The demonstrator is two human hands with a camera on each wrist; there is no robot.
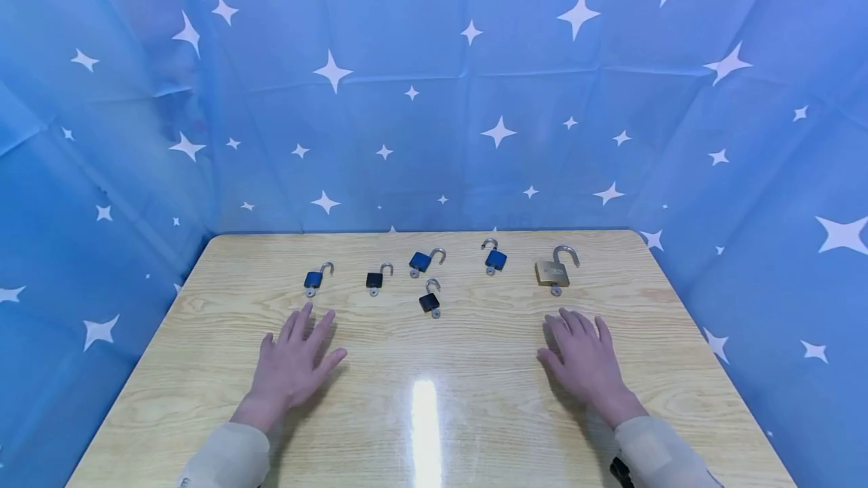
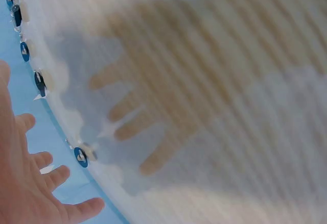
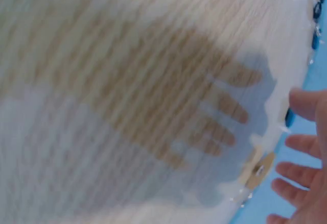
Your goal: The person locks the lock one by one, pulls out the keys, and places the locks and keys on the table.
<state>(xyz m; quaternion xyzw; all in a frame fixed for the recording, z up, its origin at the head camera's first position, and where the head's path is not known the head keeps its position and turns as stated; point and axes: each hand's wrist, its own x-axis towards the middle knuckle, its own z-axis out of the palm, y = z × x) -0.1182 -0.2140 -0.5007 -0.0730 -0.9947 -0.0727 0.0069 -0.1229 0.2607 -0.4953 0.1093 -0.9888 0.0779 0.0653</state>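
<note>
Several padlocks with raised shackles lie across the table, each with a key in its base. At the left is a small blue padlock (image 1: 313,279), then a black padlock (image 1: 374,280). Two more blue padlocks, one (image 1: 420,261) in the middle and one (image 1: 496,259) right of it, lie farther back. Nearer the front is a second black padlock (image 1: 429,302). A larger brass padlock (image 1: 552,273) lies at the right. My left hand (image 1: 291,364), fingers spread, is nearest the leftmost blue padlock. My right hand (image 1: 585,356), fingers extended, is in front of the brass one. Both hold nothing.
The light wood table (image 1: 488,390) has rounded back corners and a bright reflection near its front. A blue curtain (image 1: 434,111) with white stars hangs behind it and along both sides. Each hand casts a shadow on the wood.
</note>
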